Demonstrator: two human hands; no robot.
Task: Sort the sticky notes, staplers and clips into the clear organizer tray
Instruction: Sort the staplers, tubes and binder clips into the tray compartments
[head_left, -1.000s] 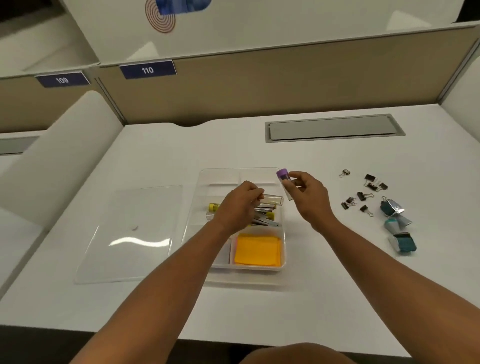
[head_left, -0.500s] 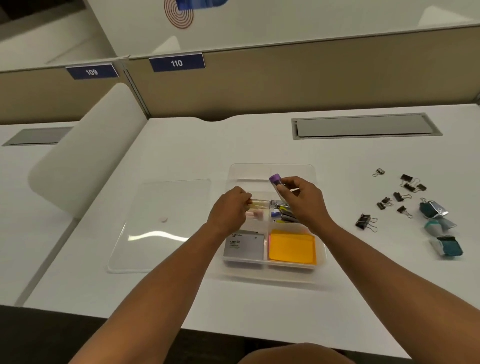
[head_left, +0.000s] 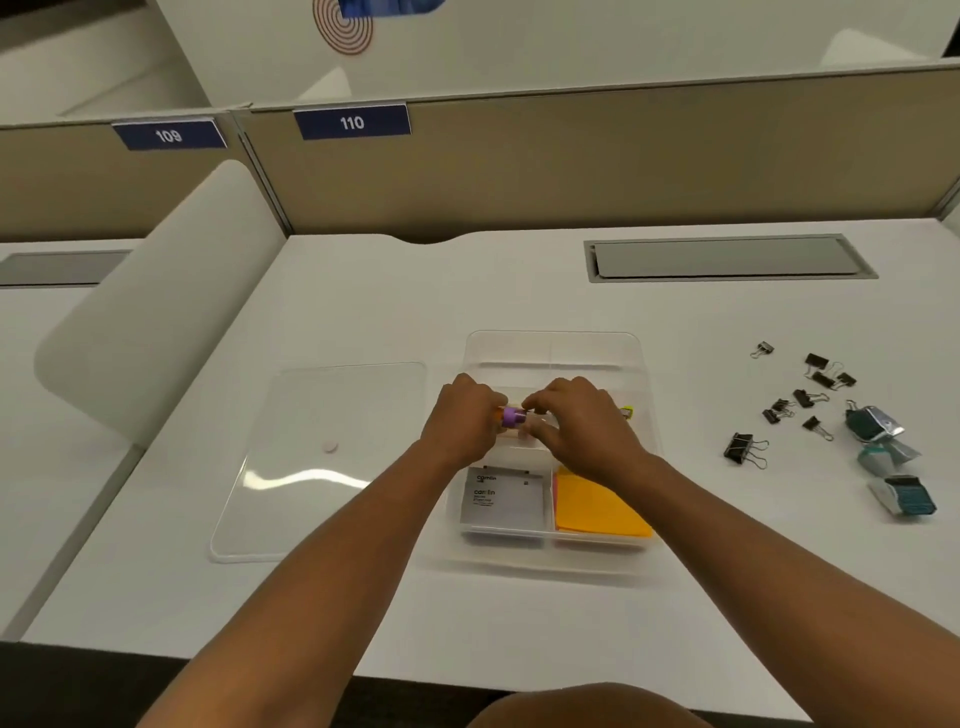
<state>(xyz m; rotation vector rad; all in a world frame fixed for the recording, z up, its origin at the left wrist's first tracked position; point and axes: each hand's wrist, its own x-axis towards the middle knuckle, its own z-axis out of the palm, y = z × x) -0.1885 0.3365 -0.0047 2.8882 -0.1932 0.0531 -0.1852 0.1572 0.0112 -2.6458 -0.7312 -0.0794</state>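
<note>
Sticky notes (head_left: 597, 506), an orange pad with a pink edge showing along its left side, lie flat in the near right compartment of the clear organizer tray (head_left: 550, 340). Beside them, in the near left compartment, sits a grey box (head_left: 501, 501) with small dark print. The tray stands at the middle of the desk, its far compartments bare where they show.

Over the tray's middle row both hands meet. The left hand (head_left: 462, 423) is curled closed around a small clear tube with a purple cap (head_left: 514, 417); an orange bit shows just behind the cap. The right hand (head_left: 582, 428) has its fingers bent down onto the same tube from the other side, touching it; how firmly it grips I cannot tell. A yellow-green scrap (head_left: 627, 412) peeks out past the right knuckles.

Left of the tray, just beside it, lies its clear lid (head_left: 322, 462), flat, with a small pale round spot on it. Well to the right are black binder clips (head_left: 810, 397), scattered loosely, one larger clip (head_left: 740, 448) nearer the tray. Just beyond them three small teal and silver staplers (head_left: 883, 452) sit in a rough line front to back.

All this rests on a white desk (head_left: 363, 312) with a grey cable hatch (head_left: 727, 258) set in at the back. Beige partitions rise behind, carrying blue number plates, 110 (head_left: 352, 122) and 109 (head_left: 169, 136). A white rounded divider (head_left: 156, 301) slopes down at the left.
</note>
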